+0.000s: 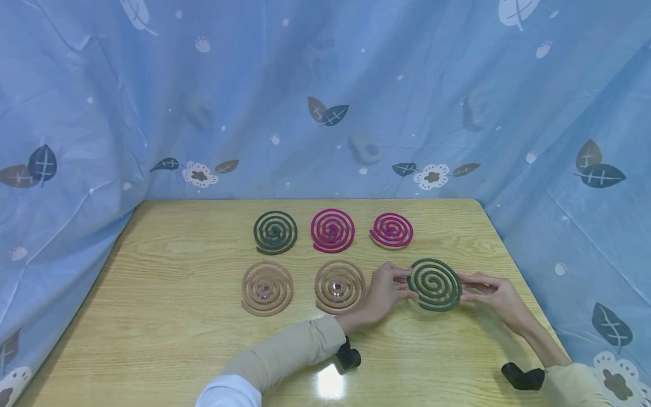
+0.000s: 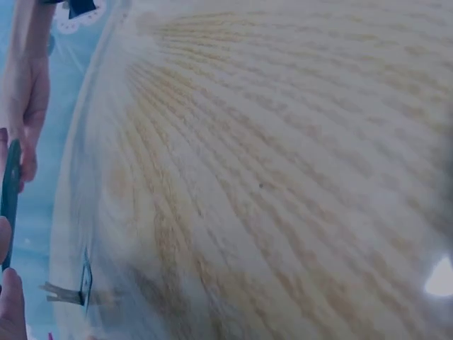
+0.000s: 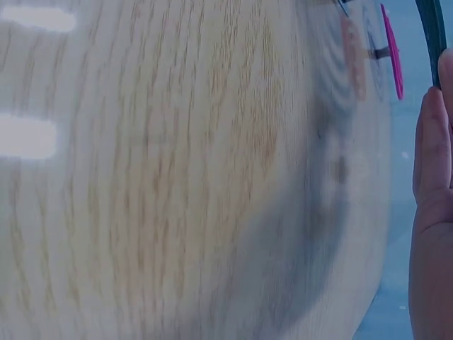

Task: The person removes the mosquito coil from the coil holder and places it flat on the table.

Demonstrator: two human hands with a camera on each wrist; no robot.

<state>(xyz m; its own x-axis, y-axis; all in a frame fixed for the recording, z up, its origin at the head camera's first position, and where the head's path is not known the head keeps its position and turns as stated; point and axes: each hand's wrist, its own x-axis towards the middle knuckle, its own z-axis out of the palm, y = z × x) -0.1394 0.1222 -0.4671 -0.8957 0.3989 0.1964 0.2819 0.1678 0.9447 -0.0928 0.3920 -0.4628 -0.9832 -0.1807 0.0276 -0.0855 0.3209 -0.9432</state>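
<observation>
Between both hands a dark green mosquito coil (image 1: 434, 285) is held by its edges, raised and tilted toward the head camera. My left hand (image 1: 382, 294) pinches its left rim with thumb and fingers. At the opposite rim, my right hand (image 1: 495, 299) pinches it likewise. The wrist views catch the green coil (image 2: 10, 195) nearly edge-on, with the right hand (image 2: 27, 106) beyond it in the left wrist view. Whatever lies under the held coil is hidden. Close to the left hand is a tan coil (image 1: 339, 287), with a shiny piece at its centre.
Another tan coil (image 1: 267, 288) lies further left. Behind stand a green coil (image 1: 275, 233), a magenta coil (image 1: 333, 230) and a second, tilted magenta coil (image 1: 391, 229). They are on a wooden table (image 1: 178, 339). A blue patterned curtain (image 1: 264, 113) borders its back and sides.
</observation>
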